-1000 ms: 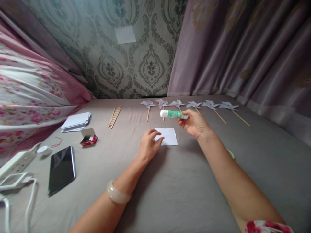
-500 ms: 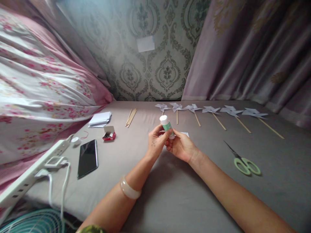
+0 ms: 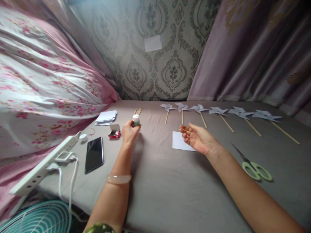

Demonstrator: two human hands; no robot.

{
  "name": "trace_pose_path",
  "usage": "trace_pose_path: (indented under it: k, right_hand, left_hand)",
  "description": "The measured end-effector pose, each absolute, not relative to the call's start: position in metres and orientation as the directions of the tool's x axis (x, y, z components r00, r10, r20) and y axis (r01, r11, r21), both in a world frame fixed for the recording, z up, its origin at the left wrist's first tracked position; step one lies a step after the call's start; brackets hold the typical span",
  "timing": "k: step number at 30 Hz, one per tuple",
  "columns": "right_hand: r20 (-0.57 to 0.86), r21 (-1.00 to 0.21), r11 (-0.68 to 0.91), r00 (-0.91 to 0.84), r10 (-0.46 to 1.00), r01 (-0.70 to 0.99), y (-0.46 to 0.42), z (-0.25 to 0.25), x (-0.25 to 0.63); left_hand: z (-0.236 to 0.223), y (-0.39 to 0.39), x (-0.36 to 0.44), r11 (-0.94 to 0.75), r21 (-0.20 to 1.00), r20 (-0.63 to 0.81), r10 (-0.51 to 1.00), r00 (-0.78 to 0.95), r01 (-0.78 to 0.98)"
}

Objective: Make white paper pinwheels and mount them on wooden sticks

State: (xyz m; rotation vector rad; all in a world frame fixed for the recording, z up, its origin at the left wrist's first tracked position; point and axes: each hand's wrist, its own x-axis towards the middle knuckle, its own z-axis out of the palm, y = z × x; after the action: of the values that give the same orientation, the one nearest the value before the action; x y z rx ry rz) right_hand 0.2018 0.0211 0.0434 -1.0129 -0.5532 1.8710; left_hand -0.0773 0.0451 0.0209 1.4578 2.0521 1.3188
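My left hand point(image 3: 129, 132) is wrapped round a glue stick point(image 3: 136, 119) with a white cap and green label, held upright near the thin wooden sticks point(image 3: 139, 111). My right hand point(image 3: 196, 137) is open, palm turned up and fingers loosely curled, with nothing seen in it. It hovers over the right part of a white paper sheet point(image 3: 181, 142), hiding some of it. Beyond, several white paper pinwheels point(image 3: 198, 108) on sticks lie in a row. A small red box point(image 3: 114, 132) with dark contents sits left of my left hand.
Scissors point(image 3: 256, 170) with green handles lie at the right. On the left are a stack of paper point(image 3: 106, 117), a black phone point(image 3: 94, 155), a white power strip point(image 3: 43, 168) with cables, and a teal fan point(image 3: 41, 218) below the edge.
My hands have come apart. The left has carried the glue stick leftward to the wooden sticks; the right has let go and moved right. More of the paper sheet shows now.
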Motion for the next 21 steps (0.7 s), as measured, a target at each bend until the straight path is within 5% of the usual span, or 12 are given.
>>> trace_pose_path:
  k: [21]
  right_hand:
    - [-0.254, -0.864, -0.274, -0.103, 0.962, -0.422, 0.029, 0.062, 0.235]
  left_hand:
    - [0.01, 0.051, -0.084, 0.186, 0.752, 0.178, 0.866, -0.467, 0.632]
